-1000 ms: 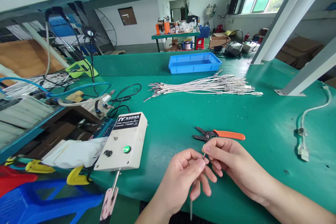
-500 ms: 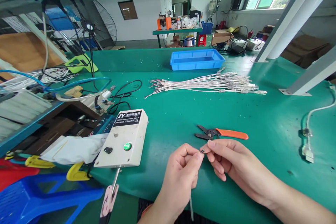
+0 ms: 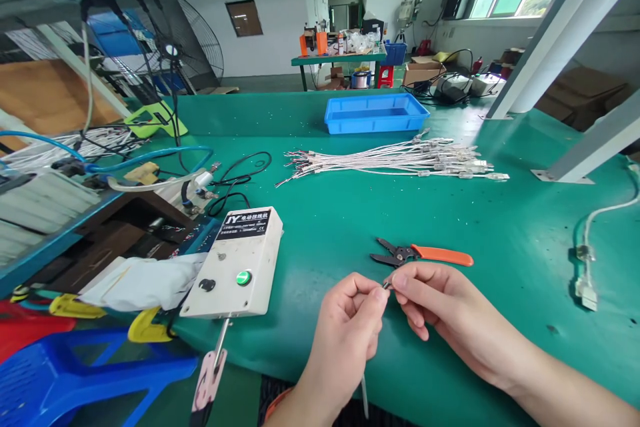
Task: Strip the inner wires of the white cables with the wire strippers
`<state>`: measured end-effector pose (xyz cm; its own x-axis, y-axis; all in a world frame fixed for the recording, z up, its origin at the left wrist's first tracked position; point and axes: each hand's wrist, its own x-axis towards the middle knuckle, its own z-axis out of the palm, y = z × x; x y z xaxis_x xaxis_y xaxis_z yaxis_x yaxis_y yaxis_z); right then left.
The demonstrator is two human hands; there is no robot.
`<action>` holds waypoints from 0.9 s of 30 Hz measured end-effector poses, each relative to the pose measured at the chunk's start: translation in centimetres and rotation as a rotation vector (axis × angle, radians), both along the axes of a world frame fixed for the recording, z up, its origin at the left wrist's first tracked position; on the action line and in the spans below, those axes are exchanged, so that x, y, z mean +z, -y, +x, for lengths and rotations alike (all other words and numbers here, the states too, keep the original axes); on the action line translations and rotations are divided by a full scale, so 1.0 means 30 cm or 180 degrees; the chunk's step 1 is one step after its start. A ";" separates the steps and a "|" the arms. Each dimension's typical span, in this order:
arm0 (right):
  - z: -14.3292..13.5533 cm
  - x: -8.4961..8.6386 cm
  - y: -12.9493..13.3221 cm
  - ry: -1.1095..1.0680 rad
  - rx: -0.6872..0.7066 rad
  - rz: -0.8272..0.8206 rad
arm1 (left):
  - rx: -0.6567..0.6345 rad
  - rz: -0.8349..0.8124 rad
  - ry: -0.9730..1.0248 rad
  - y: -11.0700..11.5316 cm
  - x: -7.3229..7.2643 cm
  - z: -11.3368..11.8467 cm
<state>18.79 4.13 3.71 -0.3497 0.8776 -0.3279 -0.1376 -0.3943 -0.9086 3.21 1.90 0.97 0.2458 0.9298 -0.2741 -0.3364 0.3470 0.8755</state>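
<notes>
- From where I stand, the left hand (image 3: 350, 325) pinches a pale cable (image 3: 365, 395) near its tip, lower middle of the frame, the rest hanging below the fist.
- The right hand (image 3: 435, 297) brings thumb and forefinger together at the dark wire ends (image 3: 386, 285); how firmly they grip, I can't tell.
- I'd pinch close to the tip, so the short ends don't wobble.
- Gentle fingers should suit such fine wires.
- Mind the orange-handled pliers (image 3: 443, 255) just beyond the knuckles.

Thin pale cable (image 3: 365, 398) in left hand (image 3: 347, 337), tail hanging below, dark wire end (image 3: 386, 285) at right hand's (image 3: 433, 297) fingers (image 3: 401, 281).
</notes>
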 end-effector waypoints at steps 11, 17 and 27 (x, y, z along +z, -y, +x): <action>0.013 -0.013 -0.011 0.0331 0.0113 0.0290 | -0.0297 0.0029 0.0098 -0.007 0.014 -0.007; 0.013 -0.001 -0.009 0.0137 0.0073 0.0256 | -0.0486 0.0112 -0.0099 -0.011 0.031 -0.031; -0.001 -0.002 0.000 0.0323 0.0293 0.0244 | -0.0430 0.0242 -0.0151 -0.013 0.018 -0.038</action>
